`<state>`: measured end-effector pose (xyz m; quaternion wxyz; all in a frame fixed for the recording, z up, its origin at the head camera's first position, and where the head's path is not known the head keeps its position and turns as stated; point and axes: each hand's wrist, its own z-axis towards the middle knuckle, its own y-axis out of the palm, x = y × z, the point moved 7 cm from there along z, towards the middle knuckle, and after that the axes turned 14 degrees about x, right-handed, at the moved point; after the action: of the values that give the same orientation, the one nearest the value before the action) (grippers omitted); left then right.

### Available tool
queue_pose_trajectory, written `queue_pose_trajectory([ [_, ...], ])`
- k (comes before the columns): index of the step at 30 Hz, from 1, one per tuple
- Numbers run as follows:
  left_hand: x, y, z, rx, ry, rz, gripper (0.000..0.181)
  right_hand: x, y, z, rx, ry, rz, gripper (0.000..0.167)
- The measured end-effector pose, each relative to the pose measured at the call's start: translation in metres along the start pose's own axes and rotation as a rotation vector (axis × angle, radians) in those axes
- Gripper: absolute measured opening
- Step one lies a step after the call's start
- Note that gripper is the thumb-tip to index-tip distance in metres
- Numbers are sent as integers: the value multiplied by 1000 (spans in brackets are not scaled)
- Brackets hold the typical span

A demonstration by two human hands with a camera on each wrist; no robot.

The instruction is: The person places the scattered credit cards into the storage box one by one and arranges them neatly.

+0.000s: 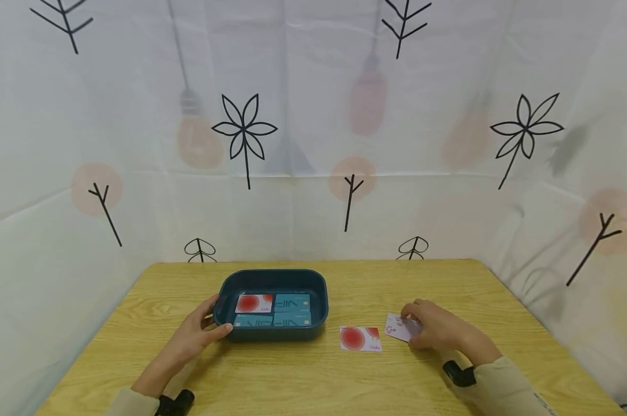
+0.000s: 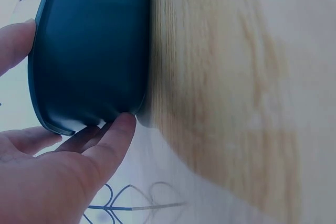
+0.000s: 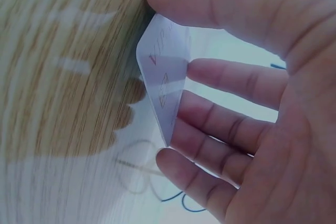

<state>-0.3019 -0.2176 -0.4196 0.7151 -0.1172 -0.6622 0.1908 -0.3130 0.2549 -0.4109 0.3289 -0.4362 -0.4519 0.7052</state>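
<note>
The left hand (image 1: pixel 186 340) spans the left end of the dark blue tray (image 1: pixel 272 334), thumb at the near corner and fingers curled against the wall, probably to keep it from sliding, while its open top leaves the blue cards (image 1: pixel 292 319) and one red-circled card (image 1: pixel 253 303) inside easy to see. The right hand (image 1: pixel 438 330) has thumb and fingers clamped on the edges of a white card (image 1: pixel 398 327), seemingly because something so thin offers little else to grip, just right of a second red-circled card (image 1: pixel 360 338) lying flat on the tabletop (image 1: pixel 293 381).
</note>
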Motion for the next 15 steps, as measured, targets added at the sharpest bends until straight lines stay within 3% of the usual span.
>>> queue_pose_trajectory([
  [15,2,0,-1,2,6,1,79,-1,-3,3,59,-16,-8,52],
])
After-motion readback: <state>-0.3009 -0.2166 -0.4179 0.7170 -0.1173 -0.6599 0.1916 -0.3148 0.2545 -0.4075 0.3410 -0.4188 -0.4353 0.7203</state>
